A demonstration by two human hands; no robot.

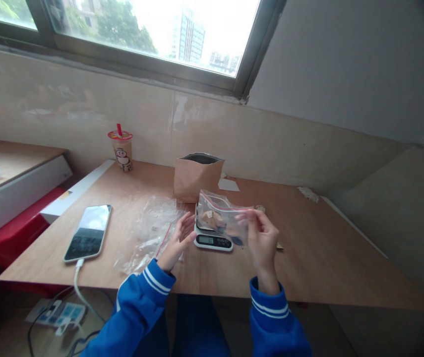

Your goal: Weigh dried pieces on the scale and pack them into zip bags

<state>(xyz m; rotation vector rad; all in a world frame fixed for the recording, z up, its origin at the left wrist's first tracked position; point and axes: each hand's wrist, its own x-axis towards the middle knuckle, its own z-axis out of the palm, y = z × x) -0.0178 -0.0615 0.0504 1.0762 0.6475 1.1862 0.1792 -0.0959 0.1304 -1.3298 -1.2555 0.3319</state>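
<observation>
A clear zip-lock bag (230, 218) with a red seal line hangs from my right hand (262, 235), which pinches its right end. Through the film show brownish pieces, though I cannot tell whether they lie inside the bag or behind it. Below the bag stands a small white kitchen scale (213, 242) with a grey display. My left hand (180, 235) is at the scale's left side, fingers apart, holding nothing. Beside it lies a heap of clear zip-lock bags (145, 238). Behind the scale an opened brown kraft pouch (197, 178) stands upright.
A phone (89, 233) on a white charging cable (79, 282) lies at the left of the wooden table (331, 263). A drink cup (122, 153) with a red straw stands at the back left. White paper scraps (228, 185) lie near the wall. Below is a power strip (63, 313).
</observation>
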